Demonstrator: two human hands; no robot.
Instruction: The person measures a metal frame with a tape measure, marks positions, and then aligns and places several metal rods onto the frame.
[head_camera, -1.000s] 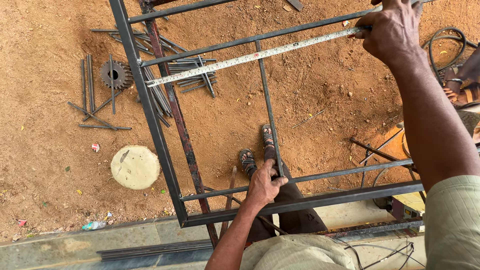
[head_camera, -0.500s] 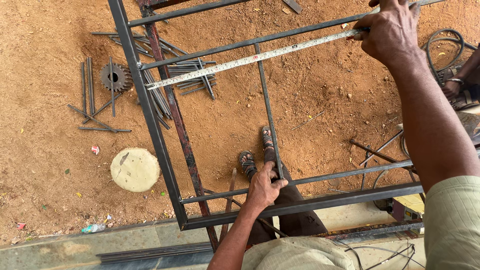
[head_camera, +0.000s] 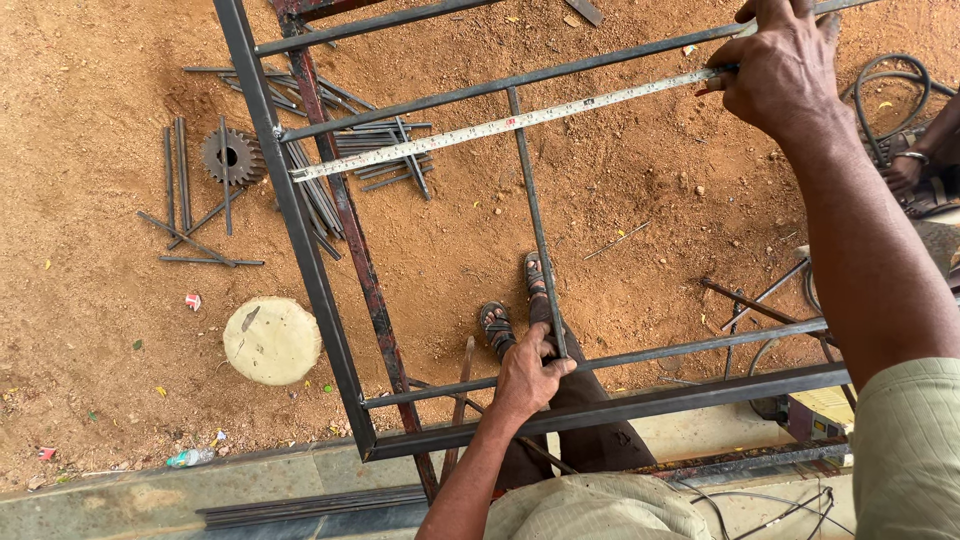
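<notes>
Measuring tape (head_camera: 510, 122), a pale strip of metal, stretches across the upper part of a dark steel frame (head_camera: 300, 240) that fills the middle of my view, running from about 9 o'clock up toward 2 o'clock. My right hand (head_camera: 785, 70), at 1 o'clock, is closed around the tape's far end, pinching it against the frame's top bar. The tape's other end lies against the frame's long left side rail. My left hand (head_camera: 530, 375), at 6 o'clock, is wrapped around the lower end of a thin upright bar (head_camera: 535, 220) where it meets the frame's lower crossbars. Below the frame I see my sandalled feet (head_camera: 515, 305) on reddish dirt ground (head_camera: 620, 210). At 9 o'clock a toothed gear wheel (head_camera: 228, 156) lies among loose steel rods (head_camera: 190, 215), with more rods under the tape. A round pale disc (head_camera: 272, 340) sits at 8 o'clock. At 3 o'clock another person's hand (head_camera: 905, 170) shows beside a coiled black cable (head_camera: 880, 85).
</notes>
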